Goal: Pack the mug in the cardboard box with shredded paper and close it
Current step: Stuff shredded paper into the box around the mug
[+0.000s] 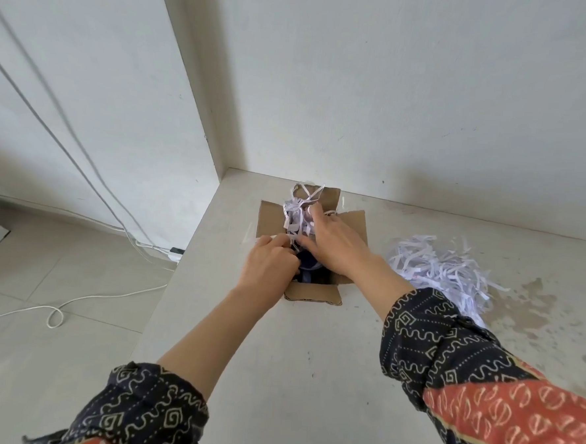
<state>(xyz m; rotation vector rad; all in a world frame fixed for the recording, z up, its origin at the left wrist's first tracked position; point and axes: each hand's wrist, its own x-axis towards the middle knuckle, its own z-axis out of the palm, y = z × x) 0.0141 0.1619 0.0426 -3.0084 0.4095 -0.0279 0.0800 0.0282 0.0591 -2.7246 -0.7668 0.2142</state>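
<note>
A white cable (56,313) is lying looped on the pale tiled floor (41,275) at far left, running up toward a plug at the foot of a white wall (86,106). To its right, a pale, stained counter (276,358) is filling the middle and right of the view, set into a corner where white walls meet.

A small cardboard box (314,293) is sitting open on the counter near that corner, its flaps spread outward. The left hand (270,265) is reaching in at the box's left edge, fingers curled and pinching strips of shredded paper (295,218). The right hand (334,245) is lying over the opening with fingers spread flat, pressing on the paper, which is bulging up above the far flap. Both hands are covering most of the opening. The mug (307,269) is sitting inside the box, only a dark sliver showing between the hands.

Just right of the box, a loose pile of white paper strips (446,269) is lying on the counter, partly behind a dark patterned sleeve (448,351).
</note>
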